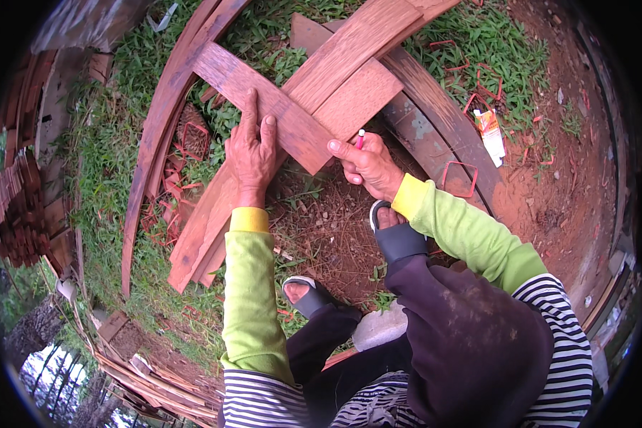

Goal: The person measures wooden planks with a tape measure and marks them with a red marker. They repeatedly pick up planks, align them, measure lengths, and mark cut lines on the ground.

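Observation:
A short reddish-brown board [264,103] lies slantwise across longer planks [357,50]. My left hand [252,158] rests by its lower edge, index finger stretched onto the wood and thumb apart. At the board's near right end, my right hand [369,165] has its thumb against the corner. A thin pink pen or pencil [360,138] with a pale tip sticks up from between that hand's closed fingers. Beside the board lies a lighter short wooden block [360,100], touching the planks. The undersides of the board and of my right fingers are hidden.
Long curved boards [153,143] lie on the grass at left. Dark weathered planks [442,121] stretch out at right, near orange strap loops [460,178] and a white-and-orange packet [490,135]. A pale stone block [379,327] sits near my sandalled feet. Stacked wood [21,207] stands far left.

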`<state>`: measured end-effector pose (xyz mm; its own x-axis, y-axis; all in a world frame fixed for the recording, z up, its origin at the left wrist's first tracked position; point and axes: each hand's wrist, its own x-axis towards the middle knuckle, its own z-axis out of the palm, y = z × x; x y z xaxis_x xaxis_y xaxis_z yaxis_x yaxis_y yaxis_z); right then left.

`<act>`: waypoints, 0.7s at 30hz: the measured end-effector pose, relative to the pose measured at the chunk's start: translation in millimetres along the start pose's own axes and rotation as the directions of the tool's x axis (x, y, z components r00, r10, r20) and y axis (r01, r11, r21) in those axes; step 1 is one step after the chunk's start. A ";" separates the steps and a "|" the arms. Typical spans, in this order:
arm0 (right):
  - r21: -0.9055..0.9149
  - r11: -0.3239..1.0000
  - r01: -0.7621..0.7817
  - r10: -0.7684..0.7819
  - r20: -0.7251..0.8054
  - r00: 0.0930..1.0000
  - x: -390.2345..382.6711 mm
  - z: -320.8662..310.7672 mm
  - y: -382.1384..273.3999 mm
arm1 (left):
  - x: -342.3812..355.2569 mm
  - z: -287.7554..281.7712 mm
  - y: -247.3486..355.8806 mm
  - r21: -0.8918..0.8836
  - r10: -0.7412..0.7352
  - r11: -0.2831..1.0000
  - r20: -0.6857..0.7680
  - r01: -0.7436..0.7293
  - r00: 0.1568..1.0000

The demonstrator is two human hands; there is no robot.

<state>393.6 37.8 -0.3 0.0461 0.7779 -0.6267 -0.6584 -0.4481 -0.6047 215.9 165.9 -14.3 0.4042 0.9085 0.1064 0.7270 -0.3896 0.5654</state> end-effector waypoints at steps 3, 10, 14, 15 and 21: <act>-0.012 1.000 0.005 -0.005 0.009 1.000 -1.2 0.7 -1.8 | -0.2 0.1 -0.9 -0.003 -0.007 1.000 0.007 0.007 1.000; -0.076 0.997 0.003 -0.001 0.025 1.000 -0.6 -0.8 -3.2 | -0.3 -1.4 2.2 0.046 -0.034 0.998 0.025 0.032 0.999; -0.092 0.996 0.009 -0.007 0.023 1.000 3.6 -3.5 1.7 | -0.2 0.5 3.5 -0.011 -0.031 0.999 0.004 0.031 1.000; -0.093 0.996 0.010 -0.008 0.028 1.000 3.8 -3.3 2.6 | -0.2 1.0 1.8 -0.017 -0.020 1.000 -0.019 0.020 1.000; -0.126 0.992 0.007 -0.008 -0.012 1.000 -0.7 4.6 -1.7 | 0.0 0.3 4.9 -0.066 -0.053 0.996 0.006 0.054 0.999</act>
<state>391.3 40.0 3.4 0.0609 0.7760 -0.6278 -0.5585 -0.4948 -0.6658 219.6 163.9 -11.8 0.3679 0.9271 0.0712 0.7095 -0.3294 0.6229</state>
